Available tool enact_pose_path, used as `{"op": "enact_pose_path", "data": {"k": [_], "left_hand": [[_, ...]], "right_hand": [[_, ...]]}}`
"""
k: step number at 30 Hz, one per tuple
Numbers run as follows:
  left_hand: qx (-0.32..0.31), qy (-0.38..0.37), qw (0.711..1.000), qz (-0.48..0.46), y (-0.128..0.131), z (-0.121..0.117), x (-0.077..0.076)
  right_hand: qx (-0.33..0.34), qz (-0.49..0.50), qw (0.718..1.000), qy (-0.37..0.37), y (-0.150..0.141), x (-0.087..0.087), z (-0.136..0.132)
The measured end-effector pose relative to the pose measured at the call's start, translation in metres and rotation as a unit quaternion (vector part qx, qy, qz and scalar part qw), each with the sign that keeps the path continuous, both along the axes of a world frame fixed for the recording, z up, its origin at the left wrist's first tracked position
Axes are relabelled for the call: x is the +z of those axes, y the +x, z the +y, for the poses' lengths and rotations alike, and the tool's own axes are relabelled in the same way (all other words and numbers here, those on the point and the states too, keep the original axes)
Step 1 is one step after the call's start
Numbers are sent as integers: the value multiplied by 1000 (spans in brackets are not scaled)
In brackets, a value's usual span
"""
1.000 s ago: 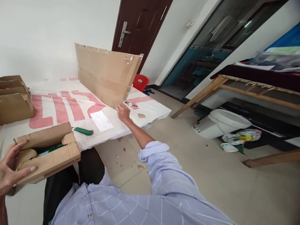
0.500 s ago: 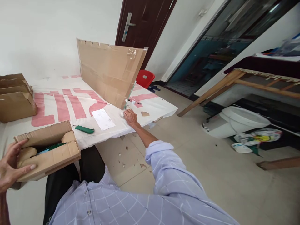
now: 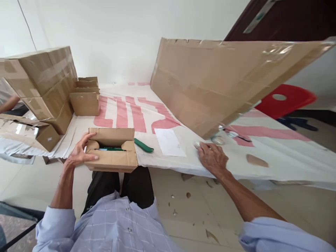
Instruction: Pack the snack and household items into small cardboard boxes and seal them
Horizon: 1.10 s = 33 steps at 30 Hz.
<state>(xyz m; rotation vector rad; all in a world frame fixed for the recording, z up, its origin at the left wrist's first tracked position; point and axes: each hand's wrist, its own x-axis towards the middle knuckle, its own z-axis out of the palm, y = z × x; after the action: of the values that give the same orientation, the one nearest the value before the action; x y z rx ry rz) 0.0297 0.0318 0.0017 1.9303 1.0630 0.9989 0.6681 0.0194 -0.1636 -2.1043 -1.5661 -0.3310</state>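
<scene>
A small open cardboard box [image 3: 112, 159] sits at the table's front edge with its flaps up. Inside it, partly hidden, lie green and blue items [image 3: 111, 149]. My left hand [image 3: 78, 152] grips the box's left end, thumb on the front side and fingers behind. On the cloth to the right, my right hand [image 3: 214, 157] rests with curled fingers against a small whitish lump [image 3: 196, 144], too blurred to name. A green utility knife [image 3: 143, 145] lies just right of the box. Between the knife and my right hand is a white paper sheet [image 3: 170, 142].
A large cardboard sheet [image 3: 210, 80] stands slanted on the table. Clear tape [image 3: 217, 140] and a dark thin item lie by its lower corner. Stacked cartons [image 3: 49, 84] and a smaller box [image 3: 85, 104] stand left. Another person's arm [image 3: 10, 104] shows far left. Scraps litter the floor.
My view has swung left, bringing the stacked cartons into sight. My left hand keeps hold of the box. The right hand stays by the whitish lump.
</scene>
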Motion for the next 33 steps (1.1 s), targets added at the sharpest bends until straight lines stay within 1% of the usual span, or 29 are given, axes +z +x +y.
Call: {"op": "enact_pose_path", "data": {"k": [3,7,9,11,13,14,17,19,21,24,26,27,29,31,33], "left_hand": [[-5,3,1000,2,0,-4,-1],[-11,8,1000,-4,0,-5,-4],[-16,7,1000,-8,0,-5,-6],[-18,7,1000,-10,0,-4,-7],[-13,9,1000,-12,0,-3,-8],[-7,9,1000,-12,0,-2,-8],[14,9,1000,-12,-1,3,-9],[32,14,999,-12,-2,10,-9],[53,22,998,-12,-4,17,-9],[80,28,996,-3,-6,24,-9],[84,26,996,2,-8,23,-8],[83,23,996,3,-8,21,-8],[79,19,997,-3,-9,18,-6],[85,17,996,-16,-9,15,-5],[103,12,994,-27,-9,14,-4]], "right_hand": [[10,-2,1000,6,-2,-1,-5],[38,-6,999,-9,-3,5,-12],[29,-1,1000,-6,-7,10,-13],[10,2,1000,18,-20,18,-10],[19,6,998,52,-46,32,-5],[47,14,997,65,-63,40,-2],[177,50,978,96,-132,72,6],[276,71,953,106,-183,97,7],[377,73,918,96,-232,123,7],[491,46,868,57,-290,152,12],[533,20,846,20,-315,163,21],[543,7,840,3,-323,165,25],[545,-14,838,-11,-333,166,30],[531,-29,847,14,-335,164,26],[518,-48,851,70,-333,160,11]]}}
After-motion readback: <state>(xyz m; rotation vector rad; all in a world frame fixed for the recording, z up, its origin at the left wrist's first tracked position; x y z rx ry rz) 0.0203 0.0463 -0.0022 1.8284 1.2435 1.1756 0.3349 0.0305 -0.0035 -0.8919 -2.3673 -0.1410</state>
